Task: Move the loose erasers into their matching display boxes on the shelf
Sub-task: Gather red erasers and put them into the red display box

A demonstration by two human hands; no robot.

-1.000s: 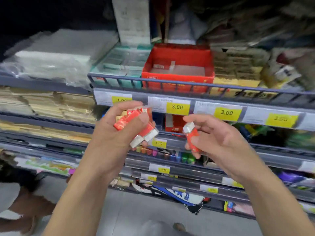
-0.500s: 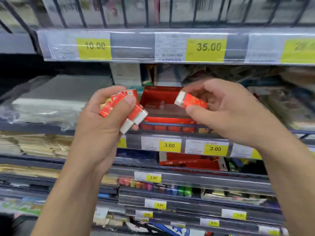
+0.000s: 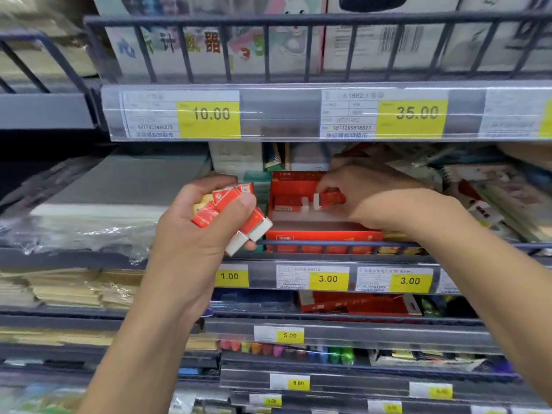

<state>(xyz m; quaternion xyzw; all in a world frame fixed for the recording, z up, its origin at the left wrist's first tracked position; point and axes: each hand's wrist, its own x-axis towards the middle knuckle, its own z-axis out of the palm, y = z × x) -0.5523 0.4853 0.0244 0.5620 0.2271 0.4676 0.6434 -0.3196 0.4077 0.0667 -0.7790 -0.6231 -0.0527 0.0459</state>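
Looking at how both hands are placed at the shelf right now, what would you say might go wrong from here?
The left hand grips a crowded bunch of red-sleeved white erasers; the lowest ones poke out below the fingers and might slip to the floor. The right hand pinches a single red-sleeved eraser over the red cardboard display box; it might land crooked beside the erasers already inside.

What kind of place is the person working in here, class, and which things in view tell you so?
Most likely a shop's stationery aisle. Yellow price tags line the shelf rails, a red display box holds erasers, and coloured pens sit lower down.
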